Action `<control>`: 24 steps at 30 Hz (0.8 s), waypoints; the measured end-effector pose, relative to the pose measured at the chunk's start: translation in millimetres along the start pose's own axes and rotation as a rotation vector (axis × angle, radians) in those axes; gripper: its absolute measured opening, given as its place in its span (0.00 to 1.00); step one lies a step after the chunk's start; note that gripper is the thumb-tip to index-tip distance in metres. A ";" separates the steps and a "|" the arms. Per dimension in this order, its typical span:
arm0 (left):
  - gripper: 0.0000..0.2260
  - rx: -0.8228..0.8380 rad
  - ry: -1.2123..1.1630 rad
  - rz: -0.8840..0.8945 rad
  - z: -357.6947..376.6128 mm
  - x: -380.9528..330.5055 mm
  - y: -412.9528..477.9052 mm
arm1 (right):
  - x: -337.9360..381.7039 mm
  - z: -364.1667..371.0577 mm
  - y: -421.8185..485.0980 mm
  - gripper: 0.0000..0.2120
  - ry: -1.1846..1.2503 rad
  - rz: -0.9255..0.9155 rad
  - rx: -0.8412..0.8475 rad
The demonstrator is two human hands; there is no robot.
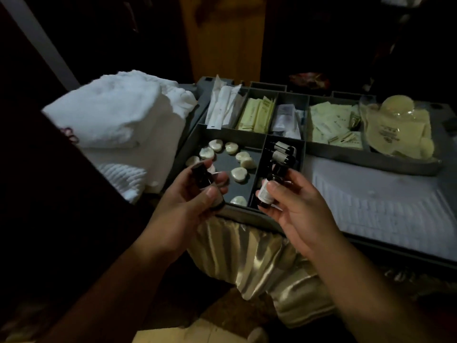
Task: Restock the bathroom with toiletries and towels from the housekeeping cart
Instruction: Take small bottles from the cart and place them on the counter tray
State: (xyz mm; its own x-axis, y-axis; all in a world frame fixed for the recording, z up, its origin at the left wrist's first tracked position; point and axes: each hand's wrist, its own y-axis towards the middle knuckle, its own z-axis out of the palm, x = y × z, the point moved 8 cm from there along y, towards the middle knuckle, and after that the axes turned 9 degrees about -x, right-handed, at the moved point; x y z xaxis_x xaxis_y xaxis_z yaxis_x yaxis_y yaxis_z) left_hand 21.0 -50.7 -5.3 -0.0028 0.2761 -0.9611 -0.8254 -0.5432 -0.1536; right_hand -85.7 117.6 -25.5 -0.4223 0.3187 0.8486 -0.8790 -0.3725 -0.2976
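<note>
Dark bottle [200,178] gripped in left hand [190,206], labelled bottle [267,193] pinched in right hand [299,211], both held over the near edge of the cart tray [346,154]. Spare bottles [282,152] in the compartment beyond the right hand, round soaps [238,173] in the one left of it. Sachets [257,115] in the far row. Folded towels [111,115] left of the tray.

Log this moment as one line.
left hand: holds dark bottle | right hand: holds labelled bottle | position: over tray | towels: stacked left
</note>
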 end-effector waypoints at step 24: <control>0.28 -0.532 -0.010 0.291 -298.5 -86.5 -414.3 | -163.0 243.4 -331.0 0.20 -0.197 0.175 0.629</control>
State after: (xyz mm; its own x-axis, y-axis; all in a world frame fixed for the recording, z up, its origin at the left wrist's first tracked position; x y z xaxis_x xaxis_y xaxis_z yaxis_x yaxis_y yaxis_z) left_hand 531.7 -86.2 72.9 -0.1935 0.0623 -0.9791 -0.3945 -0.9187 0.0196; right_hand 328.0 -23.2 41.2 -0.4459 0.0651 0.8927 -0.4803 -0.8590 -0.1773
